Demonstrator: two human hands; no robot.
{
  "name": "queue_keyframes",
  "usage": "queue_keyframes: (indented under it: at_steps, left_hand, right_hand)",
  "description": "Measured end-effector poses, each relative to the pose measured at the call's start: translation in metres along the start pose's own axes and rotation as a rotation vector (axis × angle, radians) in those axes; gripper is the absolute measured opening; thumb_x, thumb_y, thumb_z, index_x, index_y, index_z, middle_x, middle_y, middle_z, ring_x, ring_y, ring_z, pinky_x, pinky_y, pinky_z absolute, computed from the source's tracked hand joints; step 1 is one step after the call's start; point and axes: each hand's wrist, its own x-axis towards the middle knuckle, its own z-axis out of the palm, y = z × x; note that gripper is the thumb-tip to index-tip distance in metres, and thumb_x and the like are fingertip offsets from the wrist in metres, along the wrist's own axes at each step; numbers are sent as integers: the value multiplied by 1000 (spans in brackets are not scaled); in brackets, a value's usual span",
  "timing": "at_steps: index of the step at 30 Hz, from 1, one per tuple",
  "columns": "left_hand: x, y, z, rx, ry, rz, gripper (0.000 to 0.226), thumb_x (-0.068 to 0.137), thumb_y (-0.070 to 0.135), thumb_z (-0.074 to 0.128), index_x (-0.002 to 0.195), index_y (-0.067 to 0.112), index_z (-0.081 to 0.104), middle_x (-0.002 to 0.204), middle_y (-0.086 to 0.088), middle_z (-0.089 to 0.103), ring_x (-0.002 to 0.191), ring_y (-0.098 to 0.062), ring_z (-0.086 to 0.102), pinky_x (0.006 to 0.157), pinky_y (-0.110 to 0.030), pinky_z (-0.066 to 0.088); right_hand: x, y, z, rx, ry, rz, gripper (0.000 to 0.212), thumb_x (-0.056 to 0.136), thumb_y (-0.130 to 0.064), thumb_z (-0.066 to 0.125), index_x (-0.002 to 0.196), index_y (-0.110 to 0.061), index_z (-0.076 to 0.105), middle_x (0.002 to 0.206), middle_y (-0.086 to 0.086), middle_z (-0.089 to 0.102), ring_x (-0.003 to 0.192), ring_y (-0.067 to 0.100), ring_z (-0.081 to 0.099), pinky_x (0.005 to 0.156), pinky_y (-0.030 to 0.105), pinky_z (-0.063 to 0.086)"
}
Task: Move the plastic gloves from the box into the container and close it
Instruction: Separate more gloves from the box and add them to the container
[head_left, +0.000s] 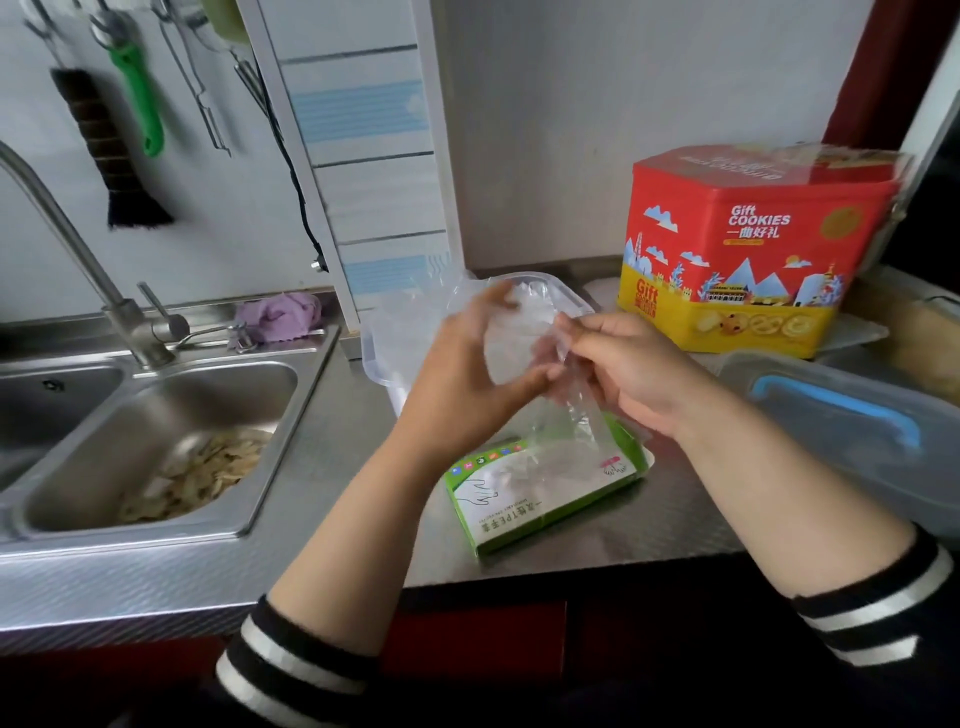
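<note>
Holding a bunch of clear plastic gloves (524, 338) up between them, both hands sit over the steel table (675, 525), above the near edge of the container (379, 358).

Left hand (462, 389): fingers curled, thumb reaching right; it grips the left side of the crumpled film. Fingertips blurred, so exact contact is unclear.

Right hand (628, 369): fingers curled in, pinching the right side of the same film near its top. A loose tail of glove hangs down from this hand to the box.

Box (519, 514): green and white carton with hand drawings, lying flat near the front edge of the table, below the hands. More clear gloves show in its top opening; the hanging tail seems to run into it.

Container: clear plastic tub, lid off, just behind the hands, mostly hidden by them. Some film appears to lie inside; amount cannot be judged.

Lid (841, 431): translucent grey with a blue clip, lying on the table to the right, under and beyond the right forearm.

Other items: red and yellow cookie tin (748, 249) stands behind the right hand, against the wall. Double steel sink (291, 467) to the left, pale peelings (202, 478) in the near basin, tap (62, 218) above. Purple cloth (283, 317) behind the sink. Brush (109, 156) and green-handled tool (137, 93) hang on the wall. Striped black-and-white sleeves (291, 660) on both arms.
</note>
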Motion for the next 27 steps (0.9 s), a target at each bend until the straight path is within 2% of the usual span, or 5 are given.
queue_keyframes:
  at_steps: [3, 6, 10, 17, 27]
  left_hand:
    - [19, 10, -2, -141, -34, -127, 17, 82, 28, 77, 86, 14, 68, 67, 7, 69, 65, -8, 64, 65, -21, 49]
    - [34, 14, -5, -18, 71, -162, 26, 85, 28, 73, 64, 19, 60, 50, 9, 60, 46, -9, 58, 49, -20, 45]
    - [53, 11, -14, -11, 143, -251, 35, 87, 39, 68, 61, 18, 59, 43, 9, 48, 33, -11, 46, 37, -18, 34]
    - [74, -13, -41, -90, 267, -335, 27, 87, 37, 69, 71, 18, 59, 51, 1, 48, 29, -5, 41, 42, -21, 31]
    - [80, -75, -46, 333, 304, -372, 18, 90, 20, 60, 106, 23, 67, 109, 6, 67, 99, -20, 62, 73, -29, 44]
  right_hand:
    - [4, 3, 1, -106, -12, 44, 45, 95, -48, 46, 94, -10, 69, 81, 13, 74, 71, 28, 71, 78, 48, 53]
    - [6, 1, -6, -249, 9, 33, 83, 66, -88, 45, 113, -22, 65, 102, 1, 74, 92, 25, 71, 87, 46, 54]
    - [-1, 7, 2, -763, 19, -174, 92, 67, -65, 73, 142, -45, 24, 121, -20, 44, 101, 4, 54, 84, 25, 47]
    - [42, -1, -1, -699, 274, -403, 8, 92, -38, 57, 95, -33, 62, 79, -15, 67, 79, 5, 65, 77, 40, 55]
    - [123, -6, -2, -1087, 253, -168, 14, 97, -34, 51, 103, -24, 59, 98, -2, 68, 94, 24, 60, 71, 31, 42]
